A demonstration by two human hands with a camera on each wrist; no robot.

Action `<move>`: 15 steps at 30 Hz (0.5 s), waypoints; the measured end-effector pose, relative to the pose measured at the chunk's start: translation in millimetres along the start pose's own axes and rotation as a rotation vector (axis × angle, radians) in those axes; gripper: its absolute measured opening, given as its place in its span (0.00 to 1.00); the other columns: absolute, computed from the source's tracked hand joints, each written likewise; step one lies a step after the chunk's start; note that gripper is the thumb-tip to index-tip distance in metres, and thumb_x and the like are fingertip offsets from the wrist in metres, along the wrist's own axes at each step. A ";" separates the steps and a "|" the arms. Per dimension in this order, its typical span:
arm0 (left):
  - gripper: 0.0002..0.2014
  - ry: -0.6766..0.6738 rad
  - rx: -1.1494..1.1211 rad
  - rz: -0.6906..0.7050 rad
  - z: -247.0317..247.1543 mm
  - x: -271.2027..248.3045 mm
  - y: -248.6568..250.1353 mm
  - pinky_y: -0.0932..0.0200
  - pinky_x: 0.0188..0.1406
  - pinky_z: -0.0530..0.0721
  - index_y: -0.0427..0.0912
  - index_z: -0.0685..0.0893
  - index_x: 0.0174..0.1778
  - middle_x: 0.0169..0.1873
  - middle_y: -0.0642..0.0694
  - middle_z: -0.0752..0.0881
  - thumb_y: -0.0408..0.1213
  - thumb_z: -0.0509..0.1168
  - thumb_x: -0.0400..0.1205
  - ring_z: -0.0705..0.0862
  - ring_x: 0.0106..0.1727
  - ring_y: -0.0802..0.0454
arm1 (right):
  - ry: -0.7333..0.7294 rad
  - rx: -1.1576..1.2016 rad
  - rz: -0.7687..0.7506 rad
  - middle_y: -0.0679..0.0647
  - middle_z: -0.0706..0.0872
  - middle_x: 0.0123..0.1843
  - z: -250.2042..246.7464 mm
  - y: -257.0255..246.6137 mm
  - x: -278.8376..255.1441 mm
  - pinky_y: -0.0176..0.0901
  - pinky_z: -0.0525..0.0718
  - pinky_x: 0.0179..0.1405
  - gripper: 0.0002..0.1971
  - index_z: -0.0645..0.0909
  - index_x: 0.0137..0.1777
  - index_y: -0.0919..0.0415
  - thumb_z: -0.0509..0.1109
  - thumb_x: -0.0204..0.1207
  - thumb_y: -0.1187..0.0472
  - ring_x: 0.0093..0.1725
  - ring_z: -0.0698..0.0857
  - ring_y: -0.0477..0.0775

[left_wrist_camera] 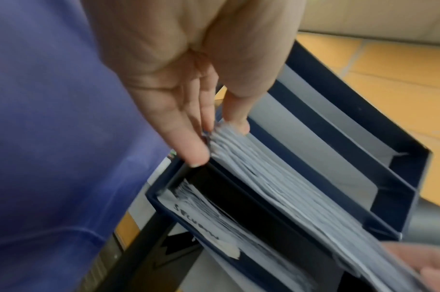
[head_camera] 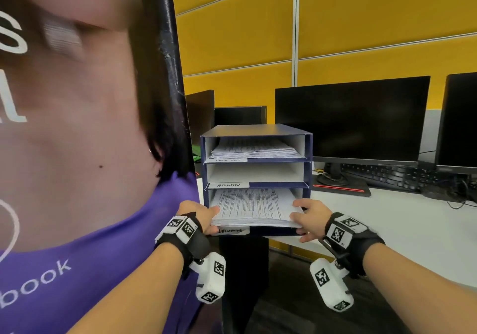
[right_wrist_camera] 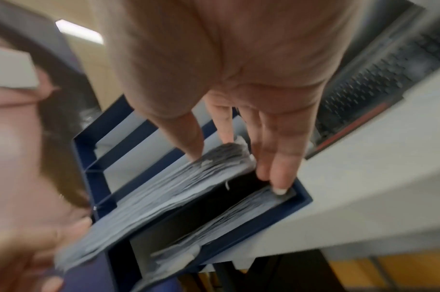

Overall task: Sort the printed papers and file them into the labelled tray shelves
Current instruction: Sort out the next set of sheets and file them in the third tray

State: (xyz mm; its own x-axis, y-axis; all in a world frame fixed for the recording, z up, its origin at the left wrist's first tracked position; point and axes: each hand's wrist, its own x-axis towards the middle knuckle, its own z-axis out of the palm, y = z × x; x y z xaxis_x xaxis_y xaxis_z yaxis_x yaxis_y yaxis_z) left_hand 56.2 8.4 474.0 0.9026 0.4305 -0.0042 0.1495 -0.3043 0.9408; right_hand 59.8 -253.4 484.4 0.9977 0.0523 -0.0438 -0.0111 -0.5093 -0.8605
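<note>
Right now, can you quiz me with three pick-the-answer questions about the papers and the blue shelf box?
1. Where is the thick stack of printed white papers going?
A. top shelf
B. ADMIN shelf
C. bottom shelf

2. What colour is the cardboard tray shelf unit?
A. dark blue
B. red
C. green

3. How is the shelf above the handwritten white ADMIN label?
A. crammed with papers
B. no papers showing
C. holding a cup

Answers:
1 C: the left hand and right hand hold the stack's front corners at the lowest opening.
2 A: its frame is navy.
3 B: only its pale inside walls show.
</note>
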 end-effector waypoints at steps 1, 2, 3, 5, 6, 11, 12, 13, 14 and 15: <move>0.12 0.013 0.055 0.019 -4.5 -6.6 2.1 0.53 0.31 0.90 0.35 0.85 0.39 0.31 0.41 0.88 0.42 0.74 0.75 0.87 0.26 0.47 | 0.005 -0.128 -0.035 0.60 0.77 0.63 -3.5 -1.7 -3.4 0.47 0.89 0.38 0.27 0.66 0.77 0.56 0.67 0.79 0.59 0.48 0.85 0.59; 0.11 0.035 0.099 0.051 -8.4 -11.0 3.7 0.53 0.28 0.89 0.39 0.85 0.36 0.27 0.43 0.86 0.44 0.73 0.75 0.85 0.23 0.47 | 0.016 -0.292 -0.085 0.59 0.77 0.68 -7.8 -3.3 -6.4 0.47 0.88 0.46 0.28 0.67 0.77 0.54 0.68 0.78 0.54 0.55 0.84 0.60; 0.11 0.060 0.164 0.095 -12.2 -15.6 6.1 0.53 0.30 0.89 0.43 0.84 0.34 0.25 0.45 0.85 0.46 0.74 0.73 0.84 0.24 0.47 | 0.033 -0.459 -0.141 0.57 0.77 0.71 -12.1 -5.2 -9.4 0.47 0.84 0.56 0.29 0.68 0.77 0.53 0.69 0.76 0.50 0.62 0.82 0.58; 0.11 0.089 0.325 0.225 -20.0 -23.4 12.3 0.57 0.41 0.87 0.48 0.84 0.31 0.30 0.49 0.86 0.49 0.76 0.70 0.85 0.33 0.48 | 0.070 -0.667 -0.239 0.53 0.76 0.72 -20.3 -10.8 -19.3 0.46 0.77 0.66 0.29 0.70 0.75 0.49 0.70 0.74 0.45 0.68 0.78 0.55; 0.10 0.077 0.401 0.298 -23.5 -26.5 15.7 0.59 0.46 0.85 0.50 0.84 0.32 0.34 0.50 0.87 0.49 0.78 0.68 0.86 0.39 0.49 | 0.085 -0.721 -0.286 0.51 0.76 0.72 -23.4 -13.6 -24.0 0.48 0.76 0.67 0.29 0.72 0.73 0.46 0.70 0.73 0.43 0.69 0.77 0.54; 0.19 -0.043 0.889 0.589 -22.6 -49.1 29.8 0.52 0.61 0.79 0.57 0.84 0.54 0.57 0.56 0.81 0.51 0.77 0.68 0.76 0.62 0.53 | 0.069 -1.038 -0.535 0.45 0.74 0.73 -19.0 -21.7 -36.3 0.52 0.70 0.70 0.26 0.73 0.70 0.41 0.69 0.72 0.41 0.71 0.71 0.53; 0.20 -0.042 0.972 0.653 -20.0 -51.2 30.0 0.51 0.61 0.78 0.58 0.83 0.57 0.59 0.57 0.80 0.50 0.76 0.69 0.73 0.65 0.53 | 0.066 -1.085 -0.569 0.45 0.74 0.72 -15.2 -20.8 -36.2 0.52 0.69 0.69 0.26 0.72 0.71 0.41 0.69 0.72 0.40 0.71 0.71 0.53; 0.21 -0.043 1.036 0.700 -17.1 -52.1 30.2 0.52 0.60 0.77 0.57 0.81 0.60 0.61 0.57 0.79 0.50 0.75 0.71 0.71 0.66 0.53 | 0.071 -1.118 -0.605 0.45 0.74 0.72 -11.7 -19.3 -35.0 0.52 0.68 0.69 0.27 0.72 0.71 0.42 0.69 0.72 0.40 0.70 0.70 0.53; 0.22 -0.035 1.085 0.752 -13.9 -49.5 29.1 0.53 0.59 0.77 0.56 0.80 0.62 0.62 0.58 0.78 0.49 0.74 0.72 0.70 0.66 0.53 | 0.081 -1.140 -0.633 0.45 0.74 0.71 -8.4 -17.8 -33.0 0.51 0.67 0.68 0.28 0.71 0.71 0.43 0.69 0.72 0.40 0.70 0.70 0.52; 0.23 -0.030 1.130 0.790 -11.4 -48.3 28.2 0.54 0.59 0.76 0.55 0.79 0.63 0.62 0.57 0.79 0.49 0.74 0.73 0.70 0.66 0.53 | 0.092 -1.154 -0.656 0.45 0.74 0.71 -5.5 -15.9 -30.8 0.50 0.66 0.68 0.28 0.71 0.71 0.44 0.69 0.72 0.40 0.69 0.70 0.52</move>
State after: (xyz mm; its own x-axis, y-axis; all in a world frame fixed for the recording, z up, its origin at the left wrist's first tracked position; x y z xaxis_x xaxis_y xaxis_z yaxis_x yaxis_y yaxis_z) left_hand 12.2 -11.3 504.6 0.9065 -0.1918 0.3761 -0.1714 -0.9813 -0.0874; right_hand 29.6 -251.7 502.2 0.7978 0.5315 0.2846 0.4877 -0.8465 0.2137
